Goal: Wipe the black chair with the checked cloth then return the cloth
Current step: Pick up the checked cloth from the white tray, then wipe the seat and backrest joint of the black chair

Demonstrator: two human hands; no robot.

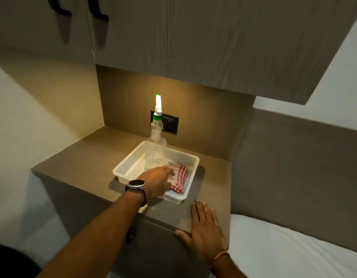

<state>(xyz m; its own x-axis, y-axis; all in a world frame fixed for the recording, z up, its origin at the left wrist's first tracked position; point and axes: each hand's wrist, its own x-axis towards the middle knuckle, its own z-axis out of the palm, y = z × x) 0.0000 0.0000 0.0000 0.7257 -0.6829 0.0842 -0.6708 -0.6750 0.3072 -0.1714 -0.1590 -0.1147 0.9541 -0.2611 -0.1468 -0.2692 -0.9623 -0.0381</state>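
Note:
The red-and-white checked cloth point(179, 178) lies crumpled in the right half of a white plastic tray point(129, 164) on the brown counter. My left hand point(158, 180), with a watch on its wrist, reaches into the tray, and its fingers curl down onto the cloth's left edge. The fingertips are hidden in the folds. My right hand point(205, 231) rests flat on the counter's near edge with fingers spread and nothing in it. The black chair is not in view.
A clear spray bottle point(155, 151) with a green-and-white nozzle stands in the tray beside the cloth. A black switch plate point(170, 124) is on the back wall. Cupboards hang overhead. A white bed point(290, 249) borders the counter on the right.

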